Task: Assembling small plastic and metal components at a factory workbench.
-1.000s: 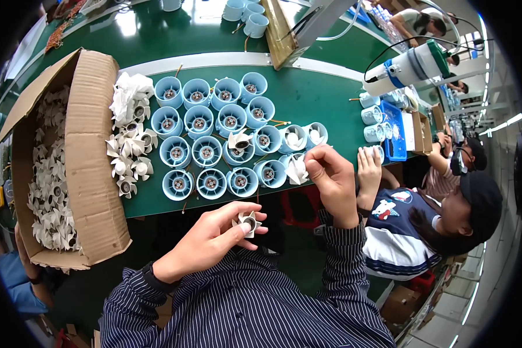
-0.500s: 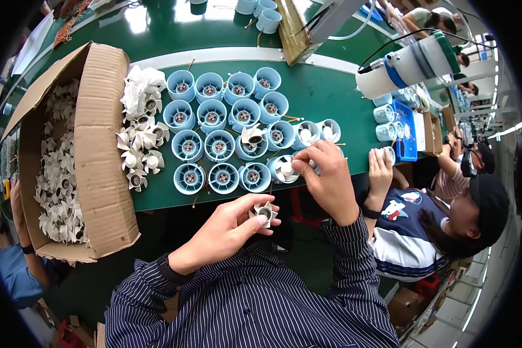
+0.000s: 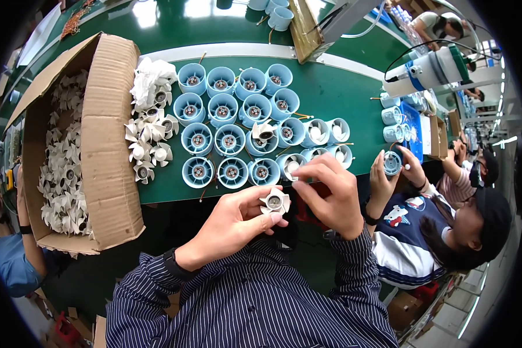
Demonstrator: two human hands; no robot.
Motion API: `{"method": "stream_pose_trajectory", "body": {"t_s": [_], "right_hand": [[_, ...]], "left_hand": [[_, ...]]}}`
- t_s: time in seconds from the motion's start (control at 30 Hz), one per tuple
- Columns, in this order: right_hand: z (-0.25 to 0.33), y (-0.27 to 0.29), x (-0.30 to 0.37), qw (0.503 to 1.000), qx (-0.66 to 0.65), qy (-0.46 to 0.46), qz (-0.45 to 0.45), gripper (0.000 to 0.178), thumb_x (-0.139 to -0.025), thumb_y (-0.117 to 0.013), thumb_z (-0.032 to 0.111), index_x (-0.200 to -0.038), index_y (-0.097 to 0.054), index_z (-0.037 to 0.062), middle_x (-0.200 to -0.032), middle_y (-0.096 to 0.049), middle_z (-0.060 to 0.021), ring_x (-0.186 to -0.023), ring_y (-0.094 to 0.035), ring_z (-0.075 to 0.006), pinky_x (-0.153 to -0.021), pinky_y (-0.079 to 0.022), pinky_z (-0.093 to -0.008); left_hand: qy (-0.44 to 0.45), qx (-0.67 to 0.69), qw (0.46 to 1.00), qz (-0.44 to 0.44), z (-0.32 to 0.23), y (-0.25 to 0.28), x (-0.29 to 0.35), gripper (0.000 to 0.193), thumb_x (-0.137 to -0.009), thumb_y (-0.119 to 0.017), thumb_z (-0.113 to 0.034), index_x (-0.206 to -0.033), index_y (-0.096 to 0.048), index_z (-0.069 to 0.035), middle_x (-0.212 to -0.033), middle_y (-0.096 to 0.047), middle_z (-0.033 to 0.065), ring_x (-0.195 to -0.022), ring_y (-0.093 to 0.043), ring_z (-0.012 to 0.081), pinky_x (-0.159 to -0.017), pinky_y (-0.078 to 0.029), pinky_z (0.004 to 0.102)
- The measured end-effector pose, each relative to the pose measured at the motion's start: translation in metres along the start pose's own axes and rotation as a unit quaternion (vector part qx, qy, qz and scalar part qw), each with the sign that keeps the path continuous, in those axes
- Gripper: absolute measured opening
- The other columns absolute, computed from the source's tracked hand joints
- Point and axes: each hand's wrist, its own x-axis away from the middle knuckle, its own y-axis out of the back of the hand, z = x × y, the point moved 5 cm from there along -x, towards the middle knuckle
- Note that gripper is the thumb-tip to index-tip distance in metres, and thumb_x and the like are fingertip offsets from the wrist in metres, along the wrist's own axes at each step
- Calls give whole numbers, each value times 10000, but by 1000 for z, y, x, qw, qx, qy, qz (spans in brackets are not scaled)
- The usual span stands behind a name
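Observation:
My left hand [image 3: 232, 223] holds a small white fan wheel [image 3: 275, 201] between thumb and fingers, its hub facing up, just off the table's near edge. My right hand [image 3: 336, 200] is close by on the right, thumb and forefinger drawn together; whatever is between their tips is too small to make out. Just beyond those fingertips stands a light-blue round housing [image 3: 288, 168] with a white fan wheel inside. Rows of similar blue housings [image 3: 198, 139] stand on the green table, most showing bare spokes. One white fan wheel [image 3: 264, 131] lies tilted on top of a housing.
At left, a cardboard box [image 3: 107, 145] lies with its opening showing many white fan wheels. A loose pile of fan wheels [image 3: 151, 139] sits beside it. On the right, a co-worker's hands [image 3: 383, 174] hold a blue housing near a blue tray [image 3: 413, 129]. A cylindrical device [image 3: 429, 72] hangs above.
My right hand has come away from the fan wheel in the front housing, toward my left hand. The fan wheel in my left hand has tilted. The co-worker now holds a housing up with both hands.

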Motion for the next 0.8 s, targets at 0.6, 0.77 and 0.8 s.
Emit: {"method": "stream_pose_trajectory", "body": {"t_s": [0.6, 0.77, 0.8], "right_hand": [[-43, -1, -63, 997, 39, -59, -14, 107, -959, -757, 73, -974, -722, -26, -859, -682, -126, -765, -648, -256, -710, -511, -352], [-43, -10, -66, 996, 78, -37, 13, 111, -963, -757, 89, -990, -731, -16, -876, -681, -131, -779, -651, -264, -706, -512, -364], [-44, -11, -67, 996, 75, -45, 17, 112, -957, -766, 96, -987, -744, -10, -876, -685, -131, -790, -654, -266, -709, -514, -367]], "left_hand": [[-120, -361, 925, -6, -10, 13, 21, 361, -1007, -737, -164, -1310, -683, 27, -1157, -790, 145, -897, -789, 193, -741, -625, 333], [-203, -492, 845, -45, -12, 24, 27, 364, -958, -772, -170, -1263, -691, 13, -1106, -769, 165, -893, -782, 271, -756, -622, 390], [-204, -495, 843, -50, -12, 27, 26, 363, -955, -772, -172, -1259, -691, 9, -1101, -763, 169, -899, -780, 296, -765, -621, 407]]}}
